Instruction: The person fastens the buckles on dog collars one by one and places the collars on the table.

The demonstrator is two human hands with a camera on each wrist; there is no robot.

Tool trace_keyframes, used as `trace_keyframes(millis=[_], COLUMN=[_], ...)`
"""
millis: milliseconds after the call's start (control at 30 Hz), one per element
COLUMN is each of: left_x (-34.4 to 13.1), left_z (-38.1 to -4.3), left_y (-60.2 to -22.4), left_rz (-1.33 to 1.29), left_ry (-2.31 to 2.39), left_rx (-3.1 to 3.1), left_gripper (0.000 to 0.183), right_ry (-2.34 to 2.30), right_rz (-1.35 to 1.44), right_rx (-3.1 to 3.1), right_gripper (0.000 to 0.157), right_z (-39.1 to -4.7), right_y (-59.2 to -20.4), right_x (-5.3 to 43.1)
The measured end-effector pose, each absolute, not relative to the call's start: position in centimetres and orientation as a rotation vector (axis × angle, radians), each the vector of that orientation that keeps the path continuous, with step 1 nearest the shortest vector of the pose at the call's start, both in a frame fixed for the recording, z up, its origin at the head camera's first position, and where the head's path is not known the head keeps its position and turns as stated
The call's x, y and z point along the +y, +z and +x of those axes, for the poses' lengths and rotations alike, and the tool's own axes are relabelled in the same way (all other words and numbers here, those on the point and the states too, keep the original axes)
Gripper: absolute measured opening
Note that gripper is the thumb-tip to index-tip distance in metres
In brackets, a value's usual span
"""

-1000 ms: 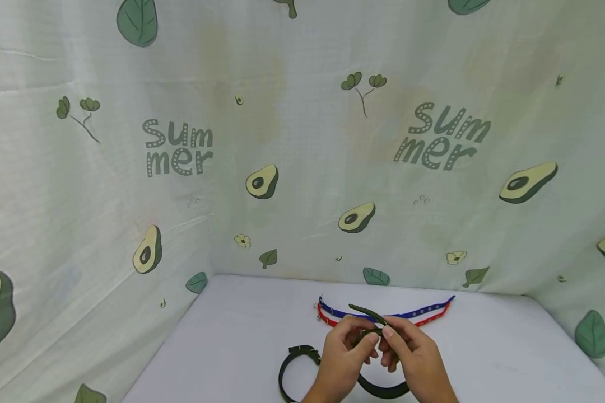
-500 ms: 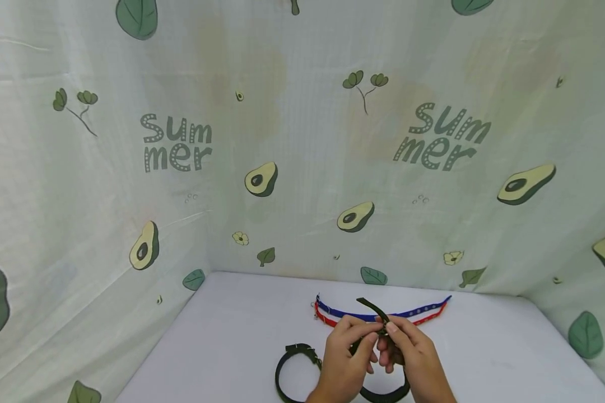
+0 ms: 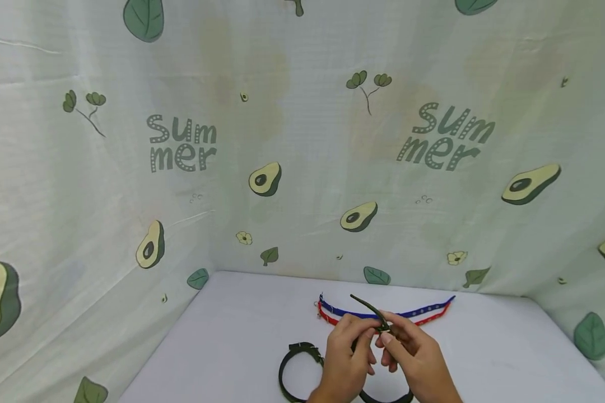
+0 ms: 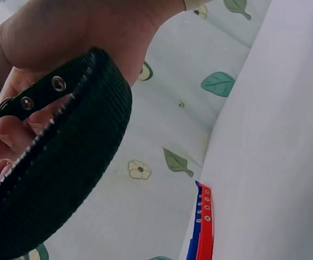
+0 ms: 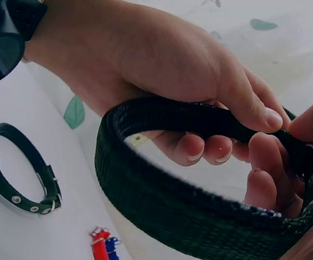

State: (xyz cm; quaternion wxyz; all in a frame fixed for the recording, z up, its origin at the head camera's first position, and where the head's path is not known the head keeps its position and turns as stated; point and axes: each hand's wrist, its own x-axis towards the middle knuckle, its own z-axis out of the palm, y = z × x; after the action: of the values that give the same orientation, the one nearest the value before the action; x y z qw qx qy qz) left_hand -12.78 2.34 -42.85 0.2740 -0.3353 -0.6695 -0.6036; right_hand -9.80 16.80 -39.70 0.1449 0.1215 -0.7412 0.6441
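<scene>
Both hands hold a dark green webbing collar [image 5: 189,200], bent into a loop, above the white table. My left hand [image 3: 347,352] pinches it at the buckle area, where the strap's free end [image 3: 365,304] sticks up and to the left. Thumb and fingers of my right hand [image 3: 419,352] pinch the same spot from the other side, the fingertips of both hands close together. Metal eyelets [image 4: 58,83] line part of the strap in the left wrist view. Fingers mostly cover the buckle.
A second dark green collar [image 5: 20,197], buckled into a ring, lies left of the hands. Behind them a blue collar [image 3: 423,310] and a red collar [image 3: 327,318] lie stretched side by side. A printed cloth [image 3: 302,140] hangs behind and beside the table.
The strap's free end has risen and now points up more steeply to the left. My fingers have shifted slightly around the buckle; the other collars lie where they were.
</scene>
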Motion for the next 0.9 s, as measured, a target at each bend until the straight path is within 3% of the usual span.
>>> trace_keyframes(millis=[667, 900], left_x=[1.6, 1.2], left_z=[-12.9, -12.8], left_y=[-41.9, -41.3], left_rz=[-0.881, -0.710], left_ry=[-1.749, -2.135], left_rx=[-1.958, -2.026], left_gripper=[0.018, 0.015], right_ry=[1.722, 1.757], right_rz=[0.258, 0.200], right_rx=[-2.189, -2.163], right_gripper=[0.028, 0.023], right_z=[-9.9, -10.0], right_y=[-39.6, -39.7], right_x=[16.8, 16.6])
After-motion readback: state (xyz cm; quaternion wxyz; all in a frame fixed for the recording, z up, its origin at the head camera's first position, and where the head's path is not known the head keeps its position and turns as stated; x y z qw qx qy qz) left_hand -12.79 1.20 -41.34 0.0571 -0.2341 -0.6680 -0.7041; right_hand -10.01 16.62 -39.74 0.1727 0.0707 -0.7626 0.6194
